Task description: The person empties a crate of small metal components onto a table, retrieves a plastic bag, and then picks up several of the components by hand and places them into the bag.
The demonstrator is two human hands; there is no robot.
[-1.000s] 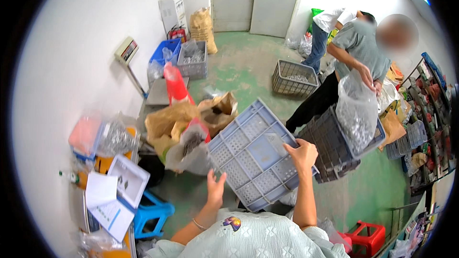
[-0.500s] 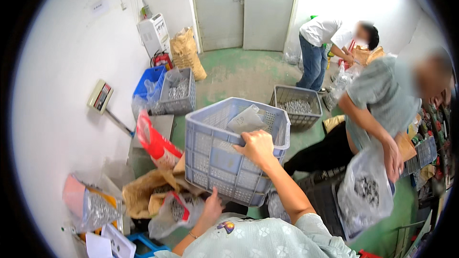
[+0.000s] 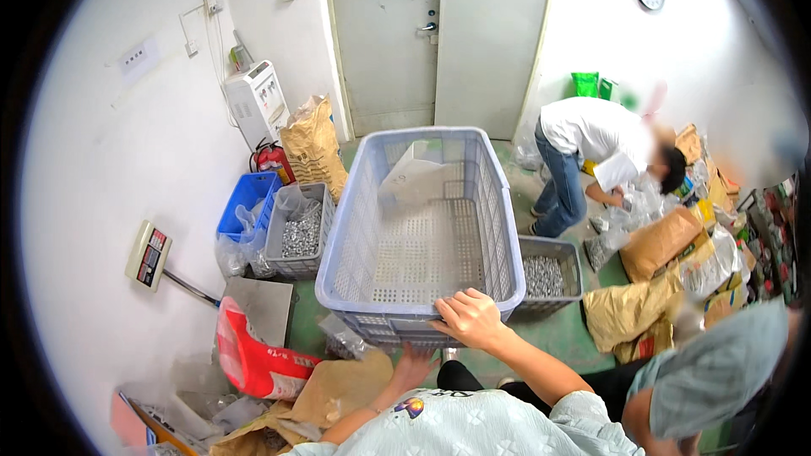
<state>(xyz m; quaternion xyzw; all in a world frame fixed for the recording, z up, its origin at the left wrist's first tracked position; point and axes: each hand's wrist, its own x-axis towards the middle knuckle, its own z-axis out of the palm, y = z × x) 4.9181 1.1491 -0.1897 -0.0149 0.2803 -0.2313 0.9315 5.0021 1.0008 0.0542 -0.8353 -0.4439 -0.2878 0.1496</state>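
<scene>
A large grey-blue plastic crate (image 3: 338,274) with perforated walls and floor is held in front of me, its open top tilted toward me. Inside, a whitish sheet or flat bag (image 3: 414,176) leans at the far end; otherwise the crate's mesh floor shows bare. My right hand (image 3: 471,318) is closed over the near rim, fingers curled on top. Below the near wall, my left hand (image 3: 412,368) reaches up to the crate's underside; its fingertips are blurred and partly hidden there.
Crates of small metal parts stand left (image 3: 302,241) and right (image 3: 545,279). At left are a scale display (image 3: 149,255), red bag (image 3: 262,359) and brown paper sack (image 3: 346,384). One person (image 3: 591,139) bends beside sacks; another (image 3: 710,363) is close on my right.
The crate has tipped and swung so that its inside faces me more. My right hand still grips the rim; my left hand has shifted right beneath it. The nearer person has bent lower.
</scene>
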